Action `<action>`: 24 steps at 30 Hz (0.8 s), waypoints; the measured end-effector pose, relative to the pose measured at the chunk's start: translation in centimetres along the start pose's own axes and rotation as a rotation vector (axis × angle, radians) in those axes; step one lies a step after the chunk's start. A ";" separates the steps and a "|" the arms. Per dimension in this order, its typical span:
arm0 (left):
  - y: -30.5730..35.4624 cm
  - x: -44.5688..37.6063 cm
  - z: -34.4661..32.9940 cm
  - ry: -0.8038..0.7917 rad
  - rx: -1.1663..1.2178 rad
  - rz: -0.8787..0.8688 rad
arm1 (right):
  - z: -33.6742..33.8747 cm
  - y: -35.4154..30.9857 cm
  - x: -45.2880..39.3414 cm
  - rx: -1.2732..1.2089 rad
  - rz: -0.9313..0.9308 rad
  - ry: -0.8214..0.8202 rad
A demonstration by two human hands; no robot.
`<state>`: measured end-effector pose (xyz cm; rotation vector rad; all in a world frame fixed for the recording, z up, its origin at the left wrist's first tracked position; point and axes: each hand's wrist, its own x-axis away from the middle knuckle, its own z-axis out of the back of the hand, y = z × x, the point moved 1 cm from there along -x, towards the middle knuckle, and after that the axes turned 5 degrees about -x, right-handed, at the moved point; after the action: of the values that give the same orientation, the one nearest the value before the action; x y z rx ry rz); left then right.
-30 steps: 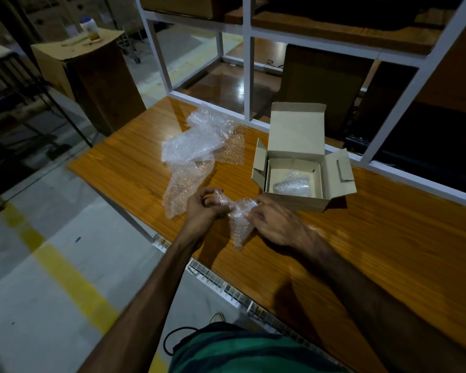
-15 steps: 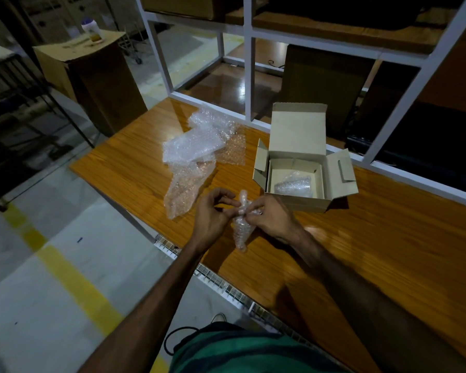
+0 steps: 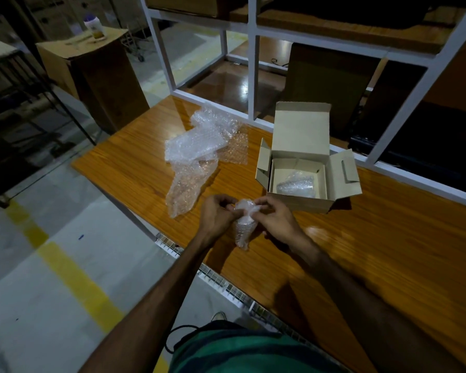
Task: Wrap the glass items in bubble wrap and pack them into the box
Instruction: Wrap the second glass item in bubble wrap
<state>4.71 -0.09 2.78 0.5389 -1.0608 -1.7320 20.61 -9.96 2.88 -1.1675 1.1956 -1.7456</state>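
Observation:
A small item wrapped in bubble wrap [image 3: 243, 227] stands upright above the table's near edge. My left hand [image 3: 218, 214] and my right hand [image 3: 278, 218] both pinch the wrap at its top, one on each side. What is inside the wrap cannot be made out. Just beyond my right hand sits an open cardboard box [image 3: 304, 203] with its lid flap up. Another bubble-wrapped item [image 3: 296, 185] lies inside the box. Loose sheets of bubble wrap [image 3: 197, 154] lie on the table to the left of the box.
The wooden table [image 3: 382, 254] ends close to my body, with a metal rail along its front edge. A white metal frame [image 3: 250, 76] rises behind the box. A tall cardboard carton [image 3: 92, 74] with a bottle [image 3: 94, 28] on top stands at the far left.
Both hands have turned the wrapped item from lying across to standing upright and have moved up to its top end. The box and the loose wrap have not moved.

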 end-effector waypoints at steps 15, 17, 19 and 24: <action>-0.6 -0.6 -0.7 -0.089 0.207 0.123 | -1.6 -1.5 -2.7 0.105 -0.217 0.100; -1.1 -0.2 -0.5 -0.195 0.276 0.121 | -1.7 -1.7 -2.7 0.138 -0.215 0.098; -1.5 0.3 -0.4 -0.259 0.273 0.071 | -1.9 -1.9 -2.8 0.186 -0.218 0.103; -1.3 0.8 0.0 -0.246 0.245 -0.042 | -2.1 -2.0 -3.1 0.323 -0.214 0.118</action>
<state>3.78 -0.65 1.79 0.5106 -1.4575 -1.7470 19.55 -5.86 3.59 -1.0387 0.8341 -2.1013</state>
